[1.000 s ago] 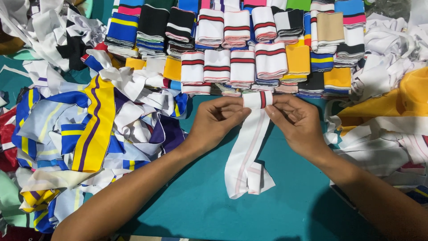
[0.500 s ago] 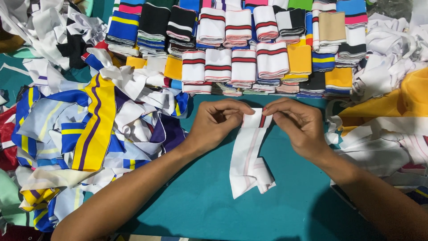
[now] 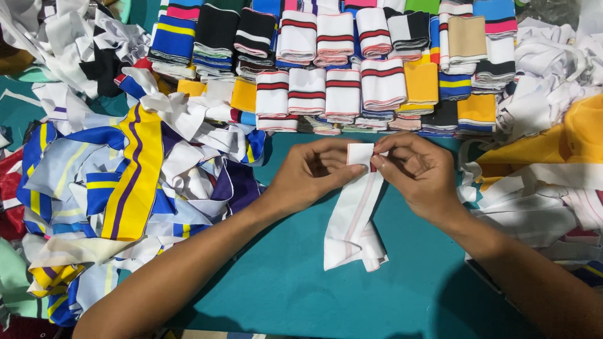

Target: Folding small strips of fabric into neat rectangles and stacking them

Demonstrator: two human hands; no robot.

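Hands meet at scene centre in the head view, the only view: left hand (image 3: pixel 311 179) and right hand (image 3: pixel 418 172) both pinch the far end of a white rib strip with thin red stripes (image 3: pixel 355 220), fingers curled shut on its folded top edge, thumbs on the near face. Strip sits between the two hands, touching both; neither hand is clearly nearer. Its long axis runs far-to-near, tilted slightly left toward the near end, where the loose tail lies doubled on the teal table (image 3: pixel 282 295). Left forearm comes in from near left, right forearm from near right. Just beyond the fingertips, on the far side, stand rows of folded rib pieces (image 3: pixel 342 88): white with red-and-black bands in the middle, yellow and blue-yellow ones to the right, black, navy and blue-striped ones further left and further back. Left of the hands, a loose heap of strips (image 3: pixel 132 182) in blue, yellow, white and purple, well apart from the held strip. Right of the hands, a tangle of white strips (image 3: pixel 540 207) over orange-yellow cloth (image 3: pixel 578 135), close to the right wrist. No packages, labels or signs legible or visible anywhere in frame.
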